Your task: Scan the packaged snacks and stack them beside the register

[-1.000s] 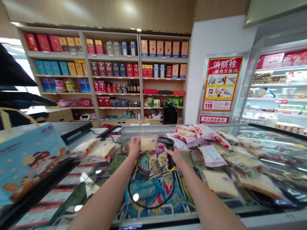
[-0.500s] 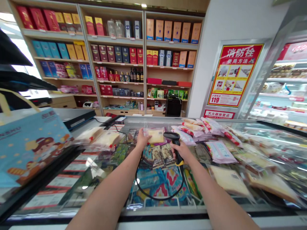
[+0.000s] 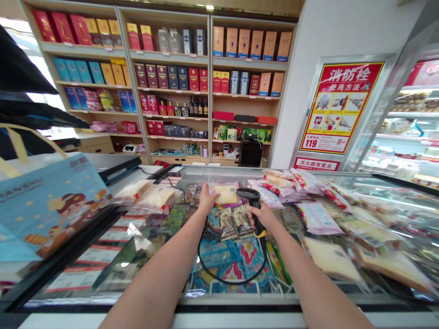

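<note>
My left hand (image 3: 207, 199) is closed on the left end of a clear-wrapped pack of sliced bread (image 3: 227, 193), just above the freezer's glass top. Wrapped round the grip of a black barcode scanner (image 3: 249, 194) is my right hand (image 3: 261, 216). The scanner's head is close to the right end of the bread pack, where a small barcode label shows. From the scanner's yellow-ringed base a black cable (image 3: 232, 282) loops down and back toward my left forearm. Whether the scanner touches the wrapper I cannot tell.
Bread packs (image 3: 156, 197) lie on the left of the glass-topped freezer (image 3: 212, 299). On the right are several pink snack packs (image 3: 318, 217) and more bread packs (image 3: 331, 258). A blue paper bag (image 3: 51, 205) stands at far left. Shelves of boxes (image 3: 168, 76) line the back.
The whole view has shifted slightly, so things appear a little further right. Both hands keep their hold, and the bread pack and scanner stay in nearly the same places relative to each other.
</note>
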### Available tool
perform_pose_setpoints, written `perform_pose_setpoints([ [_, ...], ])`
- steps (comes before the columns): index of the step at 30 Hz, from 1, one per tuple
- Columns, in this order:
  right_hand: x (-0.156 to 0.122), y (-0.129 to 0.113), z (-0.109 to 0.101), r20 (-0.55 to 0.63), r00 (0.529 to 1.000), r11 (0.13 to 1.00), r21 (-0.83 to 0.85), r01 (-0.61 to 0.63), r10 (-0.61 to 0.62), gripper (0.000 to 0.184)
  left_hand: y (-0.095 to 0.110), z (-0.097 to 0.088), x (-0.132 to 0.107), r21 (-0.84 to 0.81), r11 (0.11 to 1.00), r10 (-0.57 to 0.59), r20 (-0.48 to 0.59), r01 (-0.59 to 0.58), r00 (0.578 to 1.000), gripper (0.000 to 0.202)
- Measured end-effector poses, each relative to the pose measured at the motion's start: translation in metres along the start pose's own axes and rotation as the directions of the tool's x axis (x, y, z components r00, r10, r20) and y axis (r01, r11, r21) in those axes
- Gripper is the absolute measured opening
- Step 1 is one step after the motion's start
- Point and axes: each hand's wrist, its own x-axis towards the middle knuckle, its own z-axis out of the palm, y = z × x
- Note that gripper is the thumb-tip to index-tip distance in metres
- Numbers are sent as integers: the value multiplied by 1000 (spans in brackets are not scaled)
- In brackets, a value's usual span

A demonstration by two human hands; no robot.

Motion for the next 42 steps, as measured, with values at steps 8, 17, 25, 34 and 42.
perform_pose_setpoints([
  [8,-3,-4,3,8,1000,1000,20,-14,14,37,4,-1,-3,-3,1000,-17,18,17,1000,70],
  [17,-2,-2,5,-14,1000,1000,2,-7,7,34,10,0,-6,-2,1000,-28,-1,28,1000,67],
  [25,11,5,26,37,999,994,108,-33,29,30,24,-15,-13,-71,994,-91,-162,80,983,50],
  [34,15,-25,117,205,979,992,125,-24,-2,32,60,-112,-8,9,988,-118,-583,151,804,41],
  [42,15,-34,191,321,947,989,136,-49,3,32,70,-172,-10,92,971,-94,-697,219,710,58],
])
